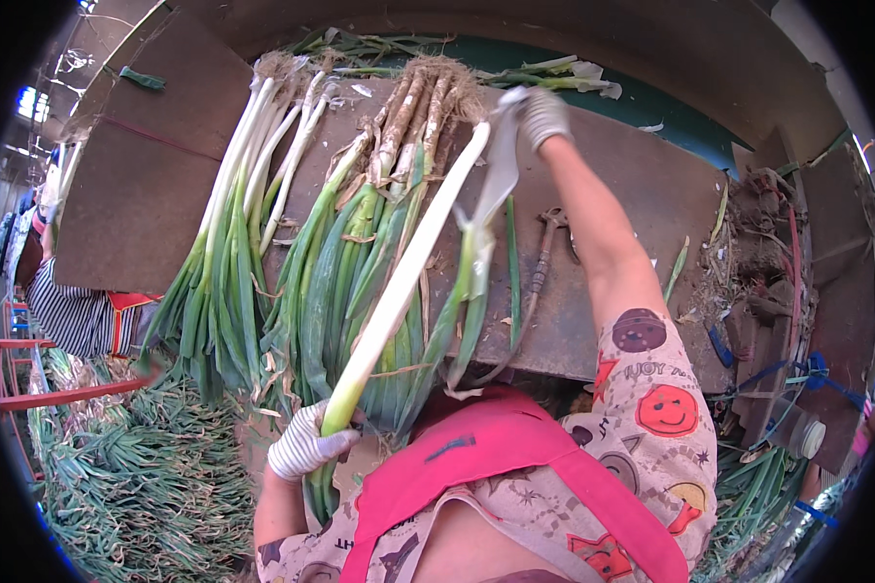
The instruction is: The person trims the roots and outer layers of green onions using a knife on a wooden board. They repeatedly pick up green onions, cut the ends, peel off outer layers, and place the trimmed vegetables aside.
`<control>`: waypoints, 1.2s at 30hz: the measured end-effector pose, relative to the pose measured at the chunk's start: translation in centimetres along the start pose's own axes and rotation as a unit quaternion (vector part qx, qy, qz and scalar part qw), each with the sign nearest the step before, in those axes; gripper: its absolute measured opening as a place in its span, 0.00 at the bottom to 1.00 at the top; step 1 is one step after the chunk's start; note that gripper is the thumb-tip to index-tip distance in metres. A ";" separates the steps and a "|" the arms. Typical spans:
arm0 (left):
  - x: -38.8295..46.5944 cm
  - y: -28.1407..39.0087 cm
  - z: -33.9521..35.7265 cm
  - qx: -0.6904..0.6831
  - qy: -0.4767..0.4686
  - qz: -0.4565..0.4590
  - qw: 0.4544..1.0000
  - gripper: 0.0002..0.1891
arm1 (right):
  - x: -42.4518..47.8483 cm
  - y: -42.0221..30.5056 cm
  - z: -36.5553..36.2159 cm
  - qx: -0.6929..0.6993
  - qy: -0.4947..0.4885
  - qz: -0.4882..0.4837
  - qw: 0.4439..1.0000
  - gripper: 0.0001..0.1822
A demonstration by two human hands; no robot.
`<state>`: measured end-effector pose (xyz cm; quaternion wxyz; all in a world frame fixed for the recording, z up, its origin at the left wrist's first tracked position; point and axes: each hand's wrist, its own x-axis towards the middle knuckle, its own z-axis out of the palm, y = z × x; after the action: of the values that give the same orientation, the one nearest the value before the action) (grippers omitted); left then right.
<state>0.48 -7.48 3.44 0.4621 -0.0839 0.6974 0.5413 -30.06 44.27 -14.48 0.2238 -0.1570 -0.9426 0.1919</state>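
My left hand (311, 441), in a striped white glove, is wrapped around the green part of a peeled white-stemmed scallion (408, 280). Its white stem slants up and away across the bench. My gloved right hand (543, 116), slightly blurred, grips the upper end of a pale stripped outer leaf (499, 171), which hangs down to green tips beside the stem. Under the held scallion lies a pile of unpeeled scallions (328, 240) with brown, soil-covered root ends. Cleaner scallions with white stems (222, 197) lie to its left.
Beside my right arm, a metal tool with a hose (547, 251) rests on the brown bench (605, 189). Leaf scraps (554, 76) lie along the far edge. Many scallions (146, 474) are heaped at lower left. A person in a striped shirt (73, 310) is at far left.
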 end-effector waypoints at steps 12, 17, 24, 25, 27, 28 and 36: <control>-7.9 -1.9 -1.9 0.120 0.010 -0.130 0.984 0.20 | -12.2 -11.1 -4.7 -0.065 -0.256 -0.470 0.843 0.24; -14.9 -2.0 -4.7 0.051 0.126 -0.142 0.981 0.17 | -6.4 3.2 -8.1 -0.265 -0.177 -0.101 0.942 0.08; -10.4 4.4 -14.7 0.347 0.432 0.075 0.829 0.18 | -22.3 -0.3 -8.8 -0.114 -0.114 0.094 0.982 0.15; -8.6 4.5 -18.4 0.505 0.456 0.157 0.716 0.26 | -24.3 -0.7 -7.9 -0.136 -0.195 0.141 0.961 0.17; -2.1 8.5 -19.5 0.688 0.499 0.108 0.516 0.47 | -28.5 -1.3 -5.9 -0.149 -0.099 0.124 0.976 0.21; 1.4 9.2 -19.4 0.625 0.518 0.171 0.558 0.45 | -28.5 -2.4 -5.8 -0.122 -0.104 0.146 0.976 0.23; 27.8 11.1 -12.2 0.484 0.323 0.172 0.795 0.40 | -25.3 -2.7 -5.7 -0.159 -0.201 0.244 0.935 0.43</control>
<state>-28.69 -2.58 -9.69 0.0897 0.1027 0.9799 0.1454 -6.35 33.91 -17.74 -0.0519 -0.3736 -0.9188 0.1162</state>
